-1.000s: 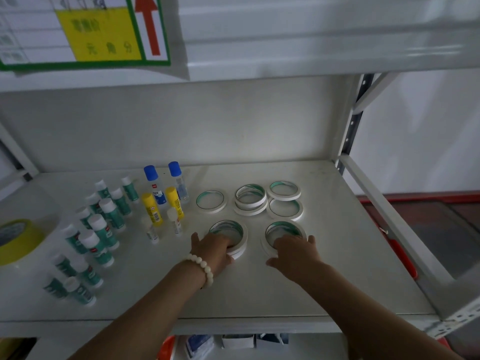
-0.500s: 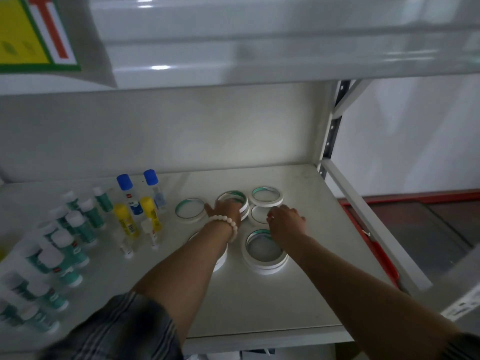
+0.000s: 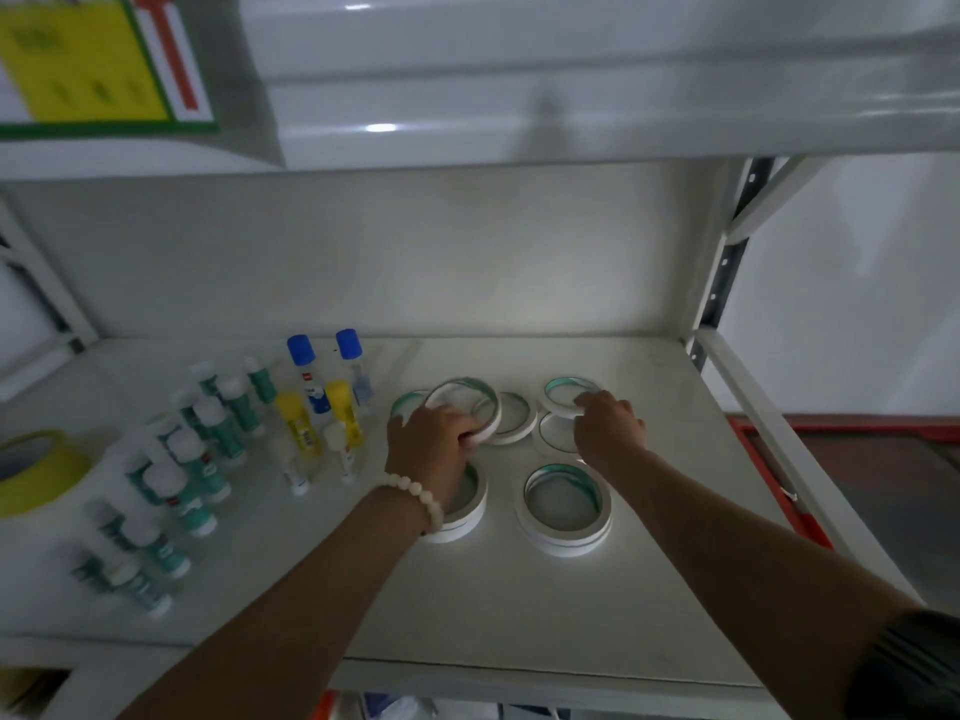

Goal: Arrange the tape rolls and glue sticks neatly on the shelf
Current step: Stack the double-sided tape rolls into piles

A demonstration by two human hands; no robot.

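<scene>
Raised since earlier, one roll (image 3: 464,403) is gripped by the left hand (image 3: 431,433); the rear roll (image 3: 568,393) is touched just above the right hand (image 3: 609,429), hold unclear.

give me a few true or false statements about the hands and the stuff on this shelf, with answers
1. The left hand grips a tilted tape roll. True.
2. The right hand holds a glue stick. False: its fingers are on the back tape roll.
3. A yellow tape roll lies at the left of the shelf. True.
4. The blue-capped glue bottles lie flat. False: they stand upright.
5. The bead bracelet is on the right wrist. False: it is on the left wrist.
</scene>
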